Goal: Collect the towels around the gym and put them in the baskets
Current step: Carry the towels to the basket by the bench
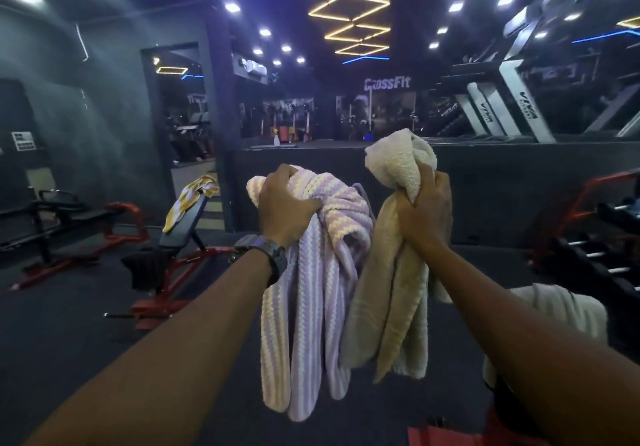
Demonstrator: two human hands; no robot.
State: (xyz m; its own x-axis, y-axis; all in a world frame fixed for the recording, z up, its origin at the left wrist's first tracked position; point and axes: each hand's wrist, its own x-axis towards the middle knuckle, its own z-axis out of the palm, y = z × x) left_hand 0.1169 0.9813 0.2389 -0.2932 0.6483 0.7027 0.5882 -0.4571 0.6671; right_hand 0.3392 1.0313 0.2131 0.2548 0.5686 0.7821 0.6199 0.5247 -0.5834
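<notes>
Dark gym w/ treadmills (512,106), red-framed benches (180,237).

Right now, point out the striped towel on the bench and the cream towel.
striped towel on the bench (188,203), head view, its draped middle.
cream towel (391,286), head view, its hanging folds.

My left hand (284,203) holds one towel (311,300) left of the right hand's (424,208) towel (391,307); another towel (188,203) lies on the bench (180,231) far left.

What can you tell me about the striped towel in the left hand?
The striped towel looks like soft, ribbed terry cloth with lilac and pale yellow stripes. It is bunched at the top, where the left hand grips it from above, and its loose folds hang straight down in the air. On its right side it meets the beige towel held in the right hand.
</notes>
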